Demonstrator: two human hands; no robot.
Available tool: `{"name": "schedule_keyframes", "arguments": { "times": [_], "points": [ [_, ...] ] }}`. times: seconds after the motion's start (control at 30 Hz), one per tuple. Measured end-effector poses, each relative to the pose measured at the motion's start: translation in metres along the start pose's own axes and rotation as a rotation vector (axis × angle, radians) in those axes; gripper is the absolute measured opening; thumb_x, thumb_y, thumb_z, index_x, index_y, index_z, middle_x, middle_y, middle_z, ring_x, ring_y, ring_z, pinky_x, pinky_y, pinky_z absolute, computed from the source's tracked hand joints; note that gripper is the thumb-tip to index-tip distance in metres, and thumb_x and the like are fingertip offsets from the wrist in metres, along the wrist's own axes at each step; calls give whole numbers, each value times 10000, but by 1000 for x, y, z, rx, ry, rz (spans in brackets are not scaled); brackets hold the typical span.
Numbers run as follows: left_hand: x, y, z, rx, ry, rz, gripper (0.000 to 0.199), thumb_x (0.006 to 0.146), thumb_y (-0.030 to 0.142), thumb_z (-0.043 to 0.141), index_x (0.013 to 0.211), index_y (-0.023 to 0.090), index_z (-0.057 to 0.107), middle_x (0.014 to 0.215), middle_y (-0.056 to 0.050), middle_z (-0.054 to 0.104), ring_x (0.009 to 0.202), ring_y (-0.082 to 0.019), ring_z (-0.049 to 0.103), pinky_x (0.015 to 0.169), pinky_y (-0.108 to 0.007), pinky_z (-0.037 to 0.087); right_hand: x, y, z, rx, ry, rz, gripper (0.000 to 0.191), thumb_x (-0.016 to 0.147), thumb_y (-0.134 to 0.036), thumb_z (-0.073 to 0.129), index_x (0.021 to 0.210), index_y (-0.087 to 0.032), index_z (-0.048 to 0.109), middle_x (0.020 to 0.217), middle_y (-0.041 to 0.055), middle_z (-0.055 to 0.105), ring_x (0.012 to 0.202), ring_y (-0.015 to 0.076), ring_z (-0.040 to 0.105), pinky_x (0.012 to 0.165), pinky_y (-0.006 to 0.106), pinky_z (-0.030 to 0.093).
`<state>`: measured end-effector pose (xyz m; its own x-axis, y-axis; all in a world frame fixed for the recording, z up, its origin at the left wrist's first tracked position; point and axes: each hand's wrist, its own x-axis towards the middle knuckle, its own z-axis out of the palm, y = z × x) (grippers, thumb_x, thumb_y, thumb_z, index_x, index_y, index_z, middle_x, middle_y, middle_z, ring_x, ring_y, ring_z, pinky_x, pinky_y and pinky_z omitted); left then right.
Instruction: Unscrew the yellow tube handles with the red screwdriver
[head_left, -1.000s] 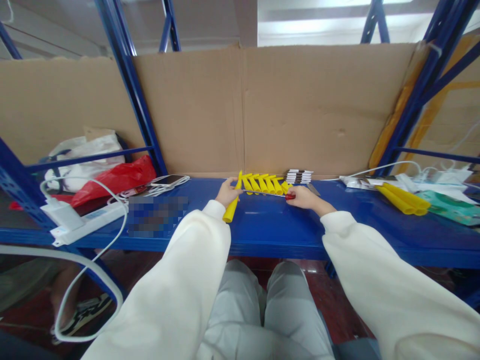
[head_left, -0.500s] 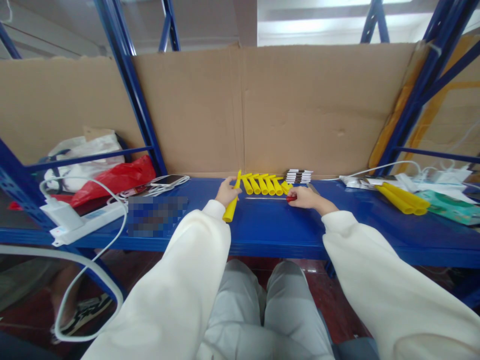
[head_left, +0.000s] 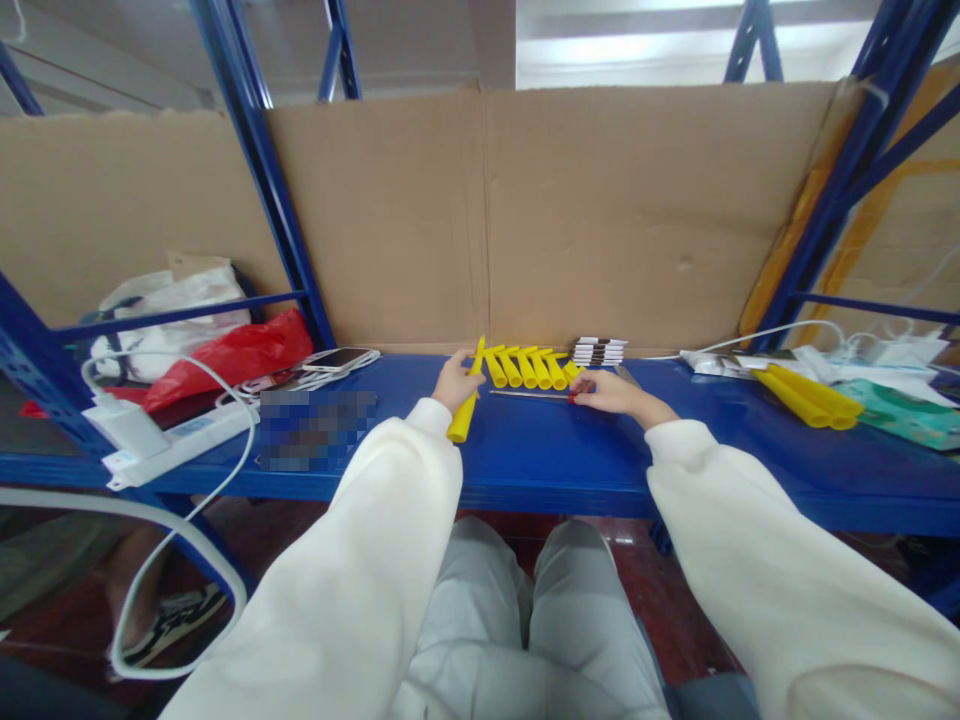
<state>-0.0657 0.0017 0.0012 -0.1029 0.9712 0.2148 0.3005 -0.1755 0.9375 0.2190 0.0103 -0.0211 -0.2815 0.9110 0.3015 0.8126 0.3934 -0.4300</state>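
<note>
My left hand [head_left: 454,382] is closed round a yellow tapered tube [head_left: 462,420], wide end toward me and narrow end pointing up at the back. To its right, several similar yellow tubes [head_left: 527,370] lie in a row on the blue tabletop [head_left: 525,450]. My right hand [head_left: 606,390] has its fingers closed at the red end of a thin straight metal rod [head_left: 529,395], possibly a screwdriver. This rod lies level in front of the row, and my fingers partly hide its red end. Behind my right hand stands a stack of small white packs with dark bands [head_left: 598,351].
Two yellow tubes [head_left: 806,396] rest at the right beside a green packet [head_left: 904,412] and white cables. On the left are a phone [head_left: 341,360], a white power strip [head_left: 180,440] and a red bag [head_left: 232,360]. A cardboard panel [head_left: 600,220] closes off the back.
My right hand has shifted slightly left, and less of the red end shows. The left hand holds its yellow tube in nearly the same place.
</note>
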Motion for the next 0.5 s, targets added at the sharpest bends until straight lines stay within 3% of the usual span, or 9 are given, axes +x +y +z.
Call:
{"name": "schedule_keyframes", "arguments": {
  "times": [0.27,0.4,0.5],
  "points": [
    [5,2,12,39,-20,98,568,718,-38,624,1253,154,624,592,78,568,407,-88,514,457,-177,421,5,17,-9,-73,231,140,213,780,-154,638,955,-187,754,994,65,785,901,209,711,870,307,534],
    [12,9,37,-28,-89,138,582,725,-36,605,1275,153,610,693,38,628,443,-87,532,500,-196,469,6,28,-16,-121,304,271,245,795,-164,597,971,-196,765,1026,73,784,948,225,710,876,317,531],
    [14,16,66,-68,-176,145,588,707,-17,644,1269,156,617,712,24,640,468,-94,547,548,-222,509,4,33,-19,-133,282,332,226,784,-145,599,918,-193,775,1010,83,787,948,224,714,862,302,531]
  ]
}}
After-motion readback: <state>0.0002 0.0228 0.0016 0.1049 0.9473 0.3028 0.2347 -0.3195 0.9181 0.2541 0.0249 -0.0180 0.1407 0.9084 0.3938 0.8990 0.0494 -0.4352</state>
